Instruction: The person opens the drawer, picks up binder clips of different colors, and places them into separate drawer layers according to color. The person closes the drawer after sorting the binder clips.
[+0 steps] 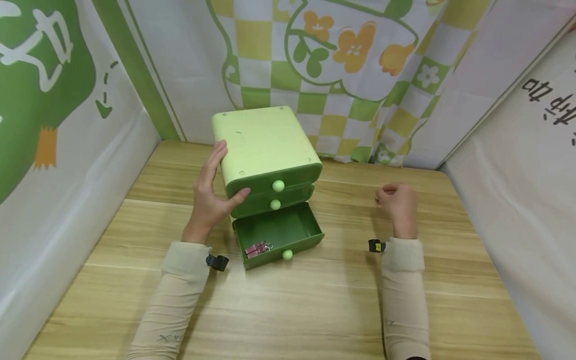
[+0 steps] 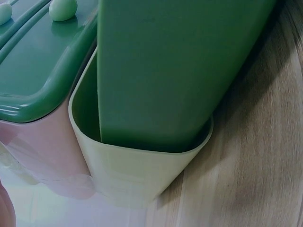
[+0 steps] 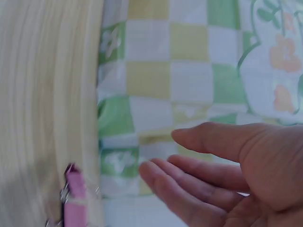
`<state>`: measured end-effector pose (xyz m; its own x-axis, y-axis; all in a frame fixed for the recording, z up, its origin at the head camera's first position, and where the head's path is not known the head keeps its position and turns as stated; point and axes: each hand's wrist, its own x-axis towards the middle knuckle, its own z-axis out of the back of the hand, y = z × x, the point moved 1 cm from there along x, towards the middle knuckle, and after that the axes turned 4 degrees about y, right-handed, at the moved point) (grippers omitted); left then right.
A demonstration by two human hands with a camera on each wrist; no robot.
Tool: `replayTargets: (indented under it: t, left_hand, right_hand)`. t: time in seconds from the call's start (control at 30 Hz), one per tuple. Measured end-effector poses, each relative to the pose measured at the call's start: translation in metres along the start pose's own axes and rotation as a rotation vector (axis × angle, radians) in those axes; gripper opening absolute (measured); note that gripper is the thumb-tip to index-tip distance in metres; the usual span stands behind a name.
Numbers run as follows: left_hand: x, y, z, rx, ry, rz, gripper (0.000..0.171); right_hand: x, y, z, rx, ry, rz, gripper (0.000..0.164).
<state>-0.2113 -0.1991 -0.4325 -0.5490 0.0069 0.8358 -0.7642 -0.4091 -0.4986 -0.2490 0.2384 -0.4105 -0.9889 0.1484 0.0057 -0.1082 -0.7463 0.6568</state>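
Observation:
A small desktop drawer cabinet (image 1: 265, 140) stands left of the table's middle, light green with dark green fronts and round knobs. My left hand (image 1: 211, 200) grips its left front corner, thumb on the front and fingers along the side. The bottom drawer (image 1: 274, 225) is pulled out, with pink binder clips (image 1: 256, 249) in its front left corner; the left wrist view shows this drawer's outer side (image 2: 170, 75) close up. Over the table to the right, my right hand (image 1: 398, 202) holds nothing. Its thumb and loosely bent fingers are apart in the right wrist view, near more pink binder clips (image 3: 75, 201).
Behind the wooden table (image 1: 315, 310) hangs a checked, flowered curtain (image 1: 342, 115). White printed panels stand at the left (image 1: 112, 135) and right (image 1: 517, 200). In the head view, the clips by my right hand are hidden.

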Motion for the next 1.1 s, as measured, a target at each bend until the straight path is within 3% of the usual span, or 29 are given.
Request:
replayTargets:
  t: [0.23, 0.37, 0.77, 0.93, 1.1]
  left_hand:
    - [-0.001, 0.001, 0.0, 0.002, -0.001, -0.002, 0.098]
    - [-0.001, 0.0, 0.0, -0.001, 0.001, -0.003, 0.098]
    - [0.0, -0.002, 0.001, 0.001, 0.0, -0.004, 0.098]
    - [0.0, -0.002, 0.001, 0.0, -0.001, -0.002, 0.098]
    - [0.0, -0.001, 0.001, -0.001, -0.003, -0.002, 0.099]
  right_hand:
    - [0.018, -0.028, -0.002, 0.012, -0.164, -0.005, 0.035]
    - [0.023, -0.038, -0.006, -0.024, -0.194, -0.019, 0.032]
    - [0.034, -0.054, -0.021, -0.142, -0.06, -0.006, 0.024]
    - [0.036, -0.052, -0.023, -0.075, 0.005, -0.017, 0.023]
    - [0.038, -0.047, -0.022, 0.028, 0.123, -0.048, 0.026]
